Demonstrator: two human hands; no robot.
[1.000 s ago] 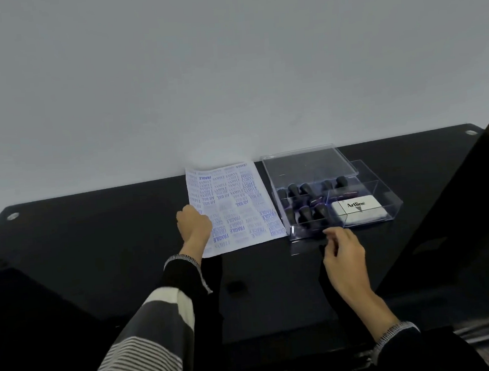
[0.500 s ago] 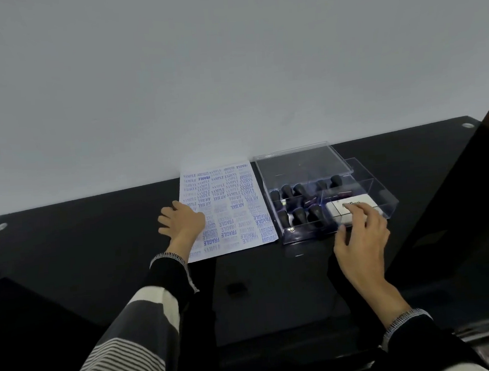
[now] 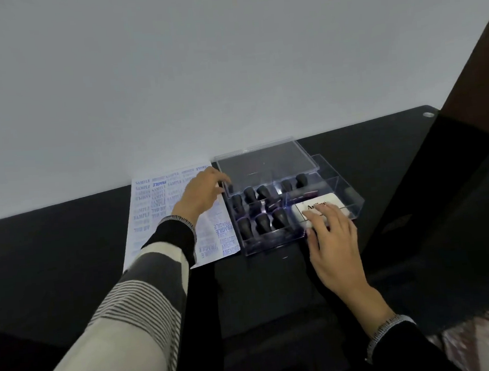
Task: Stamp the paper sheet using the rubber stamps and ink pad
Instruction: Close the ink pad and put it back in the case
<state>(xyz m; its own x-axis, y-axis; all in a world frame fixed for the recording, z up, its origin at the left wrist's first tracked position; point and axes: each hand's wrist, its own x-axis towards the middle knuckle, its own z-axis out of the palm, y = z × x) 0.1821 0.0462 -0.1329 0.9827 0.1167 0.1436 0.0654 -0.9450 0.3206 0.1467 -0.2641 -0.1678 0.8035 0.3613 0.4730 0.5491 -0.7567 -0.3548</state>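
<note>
Striped cream-and-grey knit covers the person's left sleeve [image 3: 135, 305], which stretches from the near edge out across the black glossy table [image 3: 67, 257]. Nearer on the other side, the right hand [image 3: 334, 245] lies with its fingers fairly straight and spread, the fingertips [image 3: 313, 218] resting on top of the white ink pad [image 3: 317, 209] (its lid is on, the printed label half covered by the fingers), gripping nothing. The ink pad sits in the right compartment of a clear plastic box [image 3: 271, 241], and the rubber stamps [image 3: 261, 210], dark and upright, fill rows in the compartment to its left. Beside the box, touching its left wall, the paper sheet [image 3: 151, 210] lies flat, crowded with blue imprints. Over its far right corner the left hand [image 3: 201, 193] reaches with loosely extended fingers toward the farthest-left stamp; whether it has hold of that stamp cannot be told. Farthest back, the clear lid [image 3: 265, 163] stands propped at the box's rear, against the pale wall [image 3: 228, 69].
</note>
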